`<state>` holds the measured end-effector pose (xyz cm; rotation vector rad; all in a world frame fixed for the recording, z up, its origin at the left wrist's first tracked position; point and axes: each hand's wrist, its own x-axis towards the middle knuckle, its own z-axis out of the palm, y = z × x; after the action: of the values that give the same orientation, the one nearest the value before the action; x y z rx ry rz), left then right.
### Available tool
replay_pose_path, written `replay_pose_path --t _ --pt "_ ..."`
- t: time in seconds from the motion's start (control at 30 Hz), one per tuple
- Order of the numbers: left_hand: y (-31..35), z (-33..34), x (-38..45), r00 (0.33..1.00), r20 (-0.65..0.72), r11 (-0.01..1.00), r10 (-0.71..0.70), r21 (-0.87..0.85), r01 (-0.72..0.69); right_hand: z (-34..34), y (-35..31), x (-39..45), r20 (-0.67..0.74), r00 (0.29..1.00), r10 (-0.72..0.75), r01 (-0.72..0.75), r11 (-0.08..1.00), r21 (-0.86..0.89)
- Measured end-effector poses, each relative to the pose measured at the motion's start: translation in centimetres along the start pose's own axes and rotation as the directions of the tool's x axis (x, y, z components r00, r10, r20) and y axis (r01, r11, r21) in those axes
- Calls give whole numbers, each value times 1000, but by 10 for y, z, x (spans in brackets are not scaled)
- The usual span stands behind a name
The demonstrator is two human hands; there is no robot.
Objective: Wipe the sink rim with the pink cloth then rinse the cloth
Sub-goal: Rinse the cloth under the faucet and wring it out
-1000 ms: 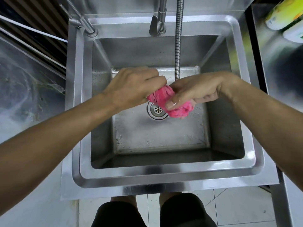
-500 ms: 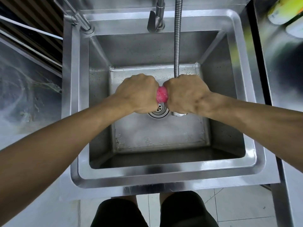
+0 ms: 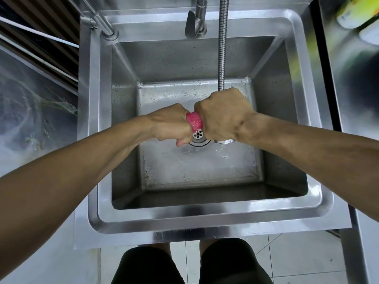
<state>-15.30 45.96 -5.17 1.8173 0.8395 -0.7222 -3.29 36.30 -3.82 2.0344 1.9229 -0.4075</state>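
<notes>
Showing only as a short wet band between two fists, the pink cloth (image 3: 194, 121) is being held over the sink (image 3: 205, 217) basin. Curling tightly around one end is the left hand (image 3: 171, 125); the right hand (image 3: 222, 115) is clenching the other end, knuckles nearly touching. Just below the hands, the drain (image 3: 198, 137) is peeking out. Beyond the right hand, a flexible metal hose (image 3: 223, 44) is hanging down, with the faucet (image 3: 196, 23) farther back.

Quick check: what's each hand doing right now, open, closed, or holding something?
Left hand: closed around one end of the pink cloth.
Right hand: closed around the cloth's other end.
</notes>
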Motion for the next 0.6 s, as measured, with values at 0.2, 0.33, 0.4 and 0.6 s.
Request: replay_pose_path --t 0.2,0.33,0.4,0.6 --pt "0 0 3 1000 6 999 9 -42 -8 -2 3 -2 15 1000 7 -7 1000 -15" --pt "2 3 5 985 -87 988 147 70 -141 -6 9 -5 -51 999 -6 4 1000 -29" --pt "5 -1 2 979 -74 970 189 169 -174 -10 11 -5 -60 998 4 -6 999 -41" --pt "18 -28 -20 969 164 979 183 56 -194 -30 10 -29 71 993 97 -114 951 289"
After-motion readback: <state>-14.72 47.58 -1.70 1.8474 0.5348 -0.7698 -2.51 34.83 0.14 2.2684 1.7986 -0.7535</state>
